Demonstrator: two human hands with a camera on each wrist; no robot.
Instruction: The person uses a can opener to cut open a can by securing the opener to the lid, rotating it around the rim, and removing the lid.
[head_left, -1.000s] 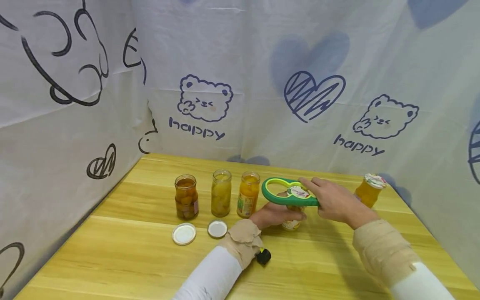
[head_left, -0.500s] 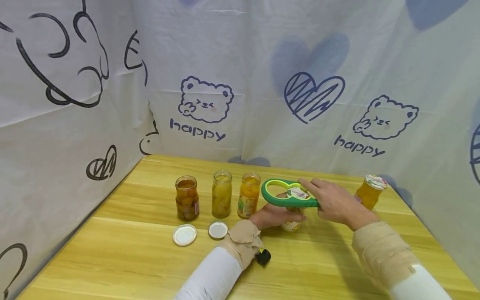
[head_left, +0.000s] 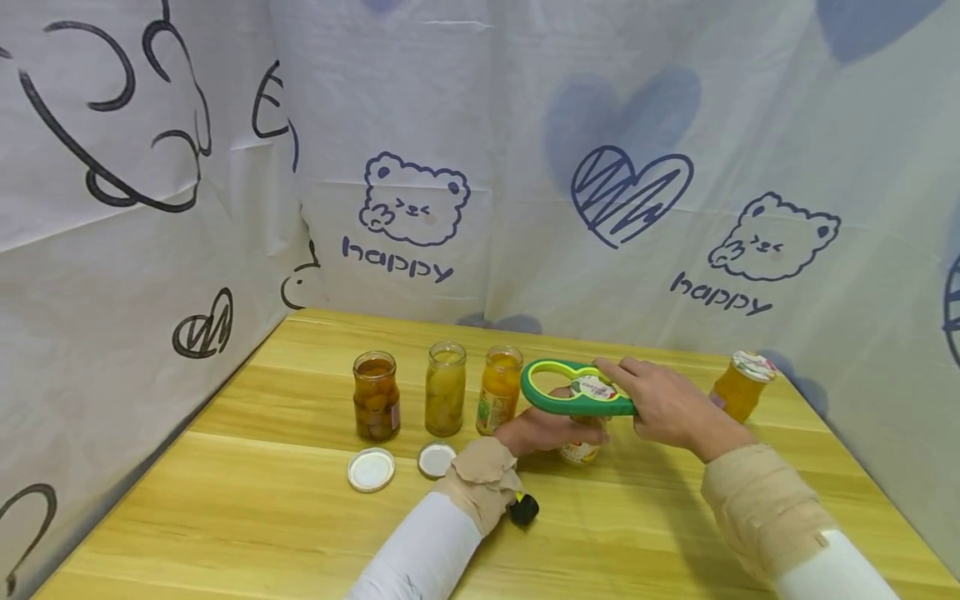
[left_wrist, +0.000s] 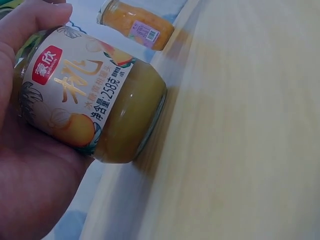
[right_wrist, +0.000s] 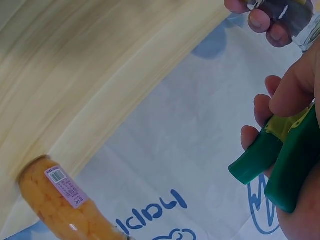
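My left hand (head_left: 536,431) grips a glass jar of peaches (left_wrist: 120,120) around its labelled body, the thumb across the upper side. In the left wrist view the jar's base meets the table or sits very close to it. Over the jar's printed lid (head_left: 592,386) lies a green jar opener (head_left: 600,407) with yellow-green inner edges. One of its rounded openings surrounds the lid; the other, to the left, has nothing in it. My right hand (head_left: 667,404) holds the opener's handles, whose two ends (right_wrist: 255,160) stand apart in the right wrist view.
Left of my hands stand three lidless jars: dark fruit (head_left: 377,400), yellow fruit (head_left: 446,392) and orange fruit (head_left: 498,400). Two loose lids (head_left: 371,470) lie before them. A lidded orange jar (head_left: 738,392) stands at right. A small black object (head_left: 524,510) is beside my left wrist.
Both hands, the jar and the opener have shifted very slightly left across the table. The grips look the same, and the head view has drifted a little.
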